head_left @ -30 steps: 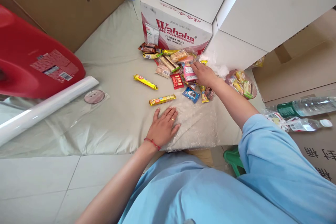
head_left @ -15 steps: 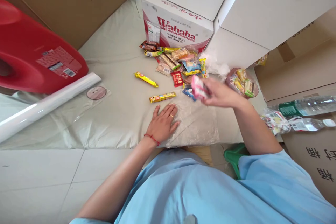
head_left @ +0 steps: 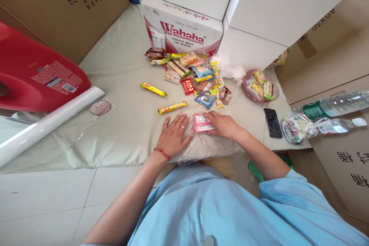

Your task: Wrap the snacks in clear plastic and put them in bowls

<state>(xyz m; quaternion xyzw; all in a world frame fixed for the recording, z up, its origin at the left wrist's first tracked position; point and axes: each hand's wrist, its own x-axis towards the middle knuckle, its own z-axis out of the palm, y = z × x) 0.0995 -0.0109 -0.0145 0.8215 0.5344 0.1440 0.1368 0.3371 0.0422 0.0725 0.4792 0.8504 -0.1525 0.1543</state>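
My left hand lies flat, fingers spread, on the near part of the covered surface, at the left edge of a clear plastic bag. Just beyond its fingertips is a yellow snack packet, with another yellow snack packet farther left. My right hand grips a pink-and-white snack packet by its right side, low over the plastic bag. Behind both hands spreads a pile of wrapped snacks, among them a red packet and a blue packet.
A Wahaha carton stands behind the pile. To the right are a pink bowl of snacks, a black phone and plastic bottles. On the left sit a red jug, a white roll and a round label.
My right hand has brought the pink-and-white packet down and nearer, onto or just over the plastic bag. My left hand stays flat. The view has shifted, and the phone now shows.
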